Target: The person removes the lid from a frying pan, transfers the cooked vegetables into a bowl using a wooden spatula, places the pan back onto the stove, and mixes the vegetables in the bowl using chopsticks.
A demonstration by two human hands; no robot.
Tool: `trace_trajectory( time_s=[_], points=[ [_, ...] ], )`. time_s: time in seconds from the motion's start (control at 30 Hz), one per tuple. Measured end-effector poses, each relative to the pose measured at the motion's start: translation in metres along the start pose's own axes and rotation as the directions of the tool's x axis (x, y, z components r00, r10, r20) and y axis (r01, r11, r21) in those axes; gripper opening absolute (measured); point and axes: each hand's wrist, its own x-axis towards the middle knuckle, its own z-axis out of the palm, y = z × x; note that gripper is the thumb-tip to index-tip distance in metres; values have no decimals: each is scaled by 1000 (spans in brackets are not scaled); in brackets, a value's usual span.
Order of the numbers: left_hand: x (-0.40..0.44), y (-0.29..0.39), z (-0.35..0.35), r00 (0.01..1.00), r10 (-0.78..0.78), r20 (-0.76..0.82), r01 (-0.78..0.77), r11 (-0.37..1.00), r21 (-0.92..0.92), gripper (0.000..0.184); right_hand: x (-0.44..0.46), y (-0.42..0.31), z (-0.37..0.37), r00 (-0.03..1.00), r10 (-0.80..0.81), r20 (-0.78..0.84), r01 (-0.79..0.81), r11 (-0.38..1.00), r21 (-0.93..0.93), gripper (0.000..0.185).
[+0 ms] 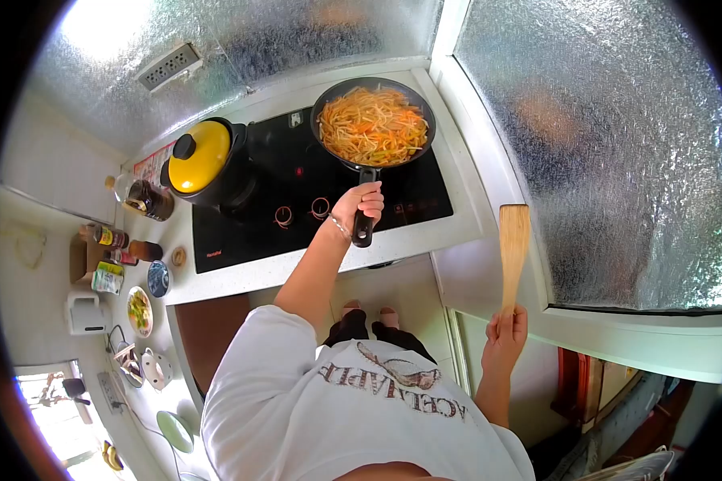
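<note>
My left hand (358,210) is wrapped round the black handle of a frying pan (322,103), with a bracelet at the wrist. Shredded orange and pale food (373,126) fills the pan, which stands at the right of the black cooktop (277,172). Off to the right, away from the pan, my right hand (506,330) grips the lower end of a flat wooden spatula (513,248), its wide blade pointing up. A dark pot with a yellow lid (200,157) sits at the left of the cooktop.
Left of the cooktop are bottles (148,198), a patterned bowl (159,279) and a plate of food (139,312). A power socket strip (168,66) is on the back wall. Textured window panels rise behind and at the right, with a white ledge (642,341) below.
</note>
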Motion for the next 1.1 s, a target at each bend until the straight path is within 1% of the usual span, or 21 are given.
trace_trajectory(
  time_s=[0.03,0.1,0.13,0.27,0.3,0.37,0.4,0.43,0.47,0.5,0.53,0.63,0.67,0.7,0.77,0.83,0.9,0.97,1.03,1.1],
  points=[
    [-7,-2,0,1000,9,2,-9,998,56,29,2,-2,1,1000,-6,13,7,1000,-9,13],
    [-29,-16,-2,997,47,64,-59,978,200,29,7,1,-1,1000,-12,14,12,1000,-15,13],
    [-42,-24,3,999,40,29,-45,978,204,28,8,1,-4,1000,-13,4,13,1000,-23,13],
    [-69,-45,22,998,-24,66,25,1000,-12,27,18,-10,-9,997,-68,22,69,997,-35,14],
    [-75,-51,21,998,-13,69,14,1000,-12,27,21,-13,-11,994,-91,55,93,995,-36,14],
    [-95,-74,11,988,-21,155,14,999,49,27,25,-18,-16,988,-110,105,115,993,-36,13],
    [-108,-87,11,994,-5,113,1,1000,29,27,28,-22,-18,983,-120,138,129,990,-54,13],
    [-119,-98,12,988,-15,152,22,999,-45,27,30,-25,-20,978,-122,170,137,988,-77,12],
    [-130,-110,11,988,-6,157,16,998,-65,26,31,-27,-21,975,-104,194,124,988,-90,12],
    [-139,-121,9,986,14,166,0,996,-86,26,33,-29,-17,973,-98,208,117,990,-84,12],
    [-150,-131,5,987,65,146,-59,997,-43,23,38,-30,-12,969,-96,228,115,991,-71,12],
    [-190,-165,9,971,219,96,-211,974,-83,19,48,-24,-8,925,-103,367,136,988,-67,12],
    [-205,-175,3,960,266,84,-255,960,-117,16,47,-25,1,922,-85,378,120,990,-70,13],
    [-222,-185,2,947,314,69,-303,943,-137,16,45,-24,9,904,-61,424,101,992,-74,13],
    [-263,-207,2,920,393,11,-389,914,-116,16,38,-22,27,874,-29,485,74,994,-75,12],
    [-299,-231,-2,878,479,-16,-475,863,-171,17,24,-21,51,810,-9,587,63,995,-72,13],
    [-350,-251,-16,826,560,-66,-560,803,-203,18,-13,-19,81,750,6,662,49,997,-64,14],
    [-388,-279,-24,765,637,-96,-640,733,-230,20,-42,-15,100,667,46,743,22,996,-81,14],
    [-423,-310,-34,676,729,-102,-721,626,-298,19,-77,-12,117,572,95,815,2,993,-117,13],
    [-453,-333,-54,607,785,-127,-767,537,-350,19,-111,0,134,482,126,867,2,989,-145,13]
  ],
)
